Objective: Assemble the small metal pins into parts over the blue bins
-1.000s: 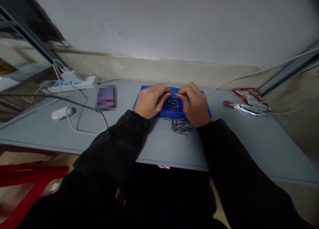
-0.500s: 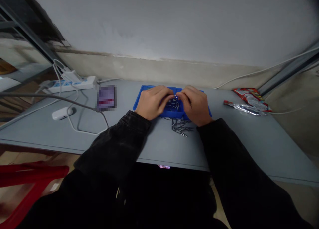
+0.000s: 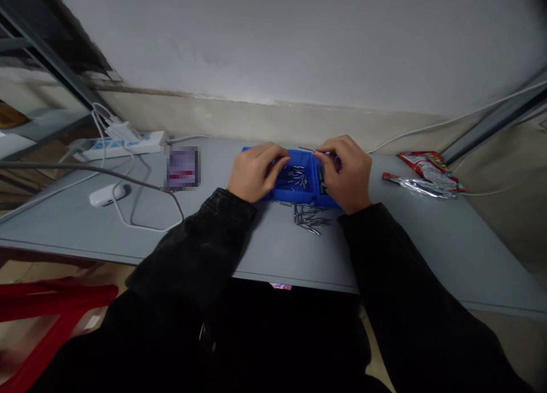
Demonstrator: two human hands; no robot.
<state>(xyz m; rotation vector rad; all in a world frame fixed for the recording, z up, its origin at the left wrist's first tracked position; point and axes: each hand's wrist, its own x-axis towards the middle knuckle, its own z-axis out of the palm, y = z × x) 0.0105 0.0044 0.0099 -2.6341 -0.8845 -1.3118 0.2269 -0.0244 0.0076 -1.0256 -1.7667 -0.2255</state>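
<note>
The work looks partway along, judged by how the small metal parts are spread. The right hand pinches a thin metal rod between thumb and fingertips, its free end pointing left above the far edge of a blue tray. The left hand is curled over the tray's left side, thumb and forefinger close together; whether anything sits between them cannot be told.

Short metal pieces lie scattered in the tray's middle compartment, and darker pieces show in the right one, partly behind the right hand. The left compartment is mostly hidden by the left hand, so its contents are unclear. A loose pile of metal pins rests on the grey table, just beside the tray's near edge; these appear to remain unsorted.
</note>
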